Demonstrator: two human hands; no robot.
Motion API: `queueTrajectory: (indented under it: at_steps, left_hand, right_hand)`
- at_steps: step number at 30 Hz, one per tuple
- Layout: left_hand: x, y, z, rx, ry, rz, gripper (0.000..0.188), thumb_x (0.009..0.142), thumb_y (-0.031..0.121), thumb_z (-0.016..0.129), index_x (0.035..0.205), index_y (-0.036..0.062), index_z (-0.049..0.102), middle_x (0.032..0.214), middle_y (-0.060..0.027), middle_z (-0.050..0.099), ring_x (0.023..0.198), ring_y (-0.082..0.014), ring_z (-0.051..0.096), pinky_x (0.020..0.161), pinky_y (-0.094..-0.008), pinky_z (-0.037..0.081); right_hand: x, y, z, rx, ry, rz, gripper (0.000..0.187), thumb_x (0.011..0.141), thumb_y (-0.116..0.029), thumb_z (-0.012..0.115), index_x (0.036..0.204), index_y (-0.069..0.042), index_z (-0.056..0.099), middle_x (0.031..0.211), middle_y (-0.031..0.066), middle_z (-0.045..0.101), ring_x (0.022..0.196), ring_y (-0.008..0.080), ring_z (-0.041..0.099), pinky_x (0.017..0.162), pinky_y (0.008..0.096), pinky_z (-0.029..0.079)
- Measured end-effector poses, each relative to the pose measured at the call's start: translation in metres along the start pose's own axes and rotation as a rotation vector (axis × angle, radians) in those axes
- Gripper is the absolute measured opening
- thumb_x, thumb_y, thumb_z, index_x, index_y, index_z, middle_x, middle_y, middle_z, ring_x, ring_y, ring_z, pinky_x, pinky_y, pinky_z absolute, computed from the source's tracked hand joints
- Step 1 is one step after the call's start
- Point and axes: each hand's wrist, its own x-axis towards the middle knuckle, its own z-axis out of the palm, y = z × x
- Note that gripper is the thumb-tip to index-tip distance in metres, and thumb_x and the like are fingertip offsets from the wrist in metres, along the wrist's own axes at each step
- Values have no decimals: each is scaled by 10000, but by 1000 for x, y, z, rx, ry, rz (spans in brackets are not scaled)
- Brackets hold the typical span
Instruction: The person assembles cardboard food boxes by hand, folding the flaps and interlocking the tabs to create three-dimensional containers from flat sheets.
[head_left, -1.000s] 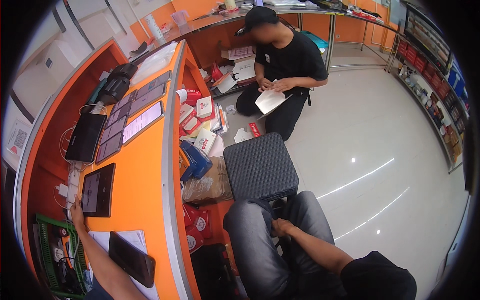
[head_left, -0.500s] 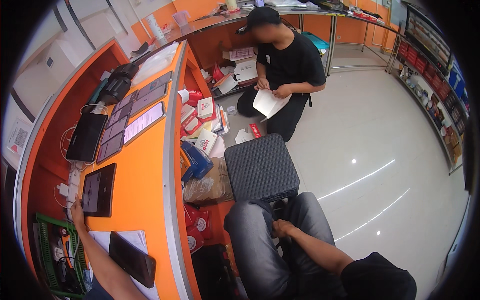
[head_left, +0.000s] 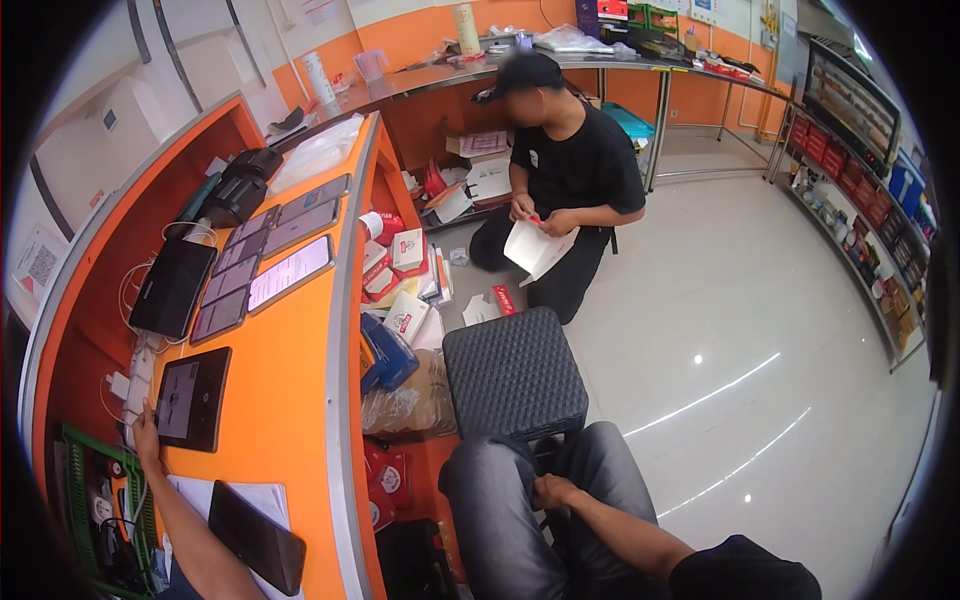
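Observation:
My left hand reaches along the orange counter, its fingers stretched out beside the lower left edge of a dark tablet. A white power strip with plugs and cables lies just past my fingertips. A second dark tablet rests on white papers to the right of my left forearm. Between my thighs is my right hand, with fingers curled closed. Whatever it may hold is hidden. Directly in front of my knees stands a black woven-pattern stool.
Several phones and another dark tablet lie farther along the counter. A green basket sits at far left. Red and white boxes are heaped below the counter. A co-worker kneels ahead, handling a white carton.
The whole view has shifted slightly, showing more of the back counter. Both my hands stay in about the same places. The co-worker's hands have moved on the carton, where something red now shows.

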Motion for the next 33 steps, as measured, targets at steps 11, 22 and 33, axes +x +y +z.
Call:
queueTrajectory:
  at_steps: [11,22,33]
  left_hand:
    - [6,-5,-7,-36,-110,-2,695,965,573,463,945,-90,670,857,-129,677,785,-193,601,796,-321,468]
    - [15,-16,-20,-29,-68,-12,690,962,567,476,993,-95,667,892,-130,681,822,-197,605,815,-312,465]
    - [12,-35,-30,-164,-103,-15,640,972,532,487,995,-79,679,909,-136,697,849,-193,639,798,-301,477]
  right_hand:
    - [-4,-5,-9,-22,-96,-22,446,891,-334,500,1182,-14,608,1184,246,620,1133,392,590,943,474,484]
    - [-13,-20,-15,15,-25,-23,443,781,-320,626,1108,-22,656,1111,265,647,1079,390,622,914,467,505]
    - [-20,-37,-21,-86,-80,-22,432,778,-317,630,1064,4,667,1085,249,660,1064,375,632,907,449,516]
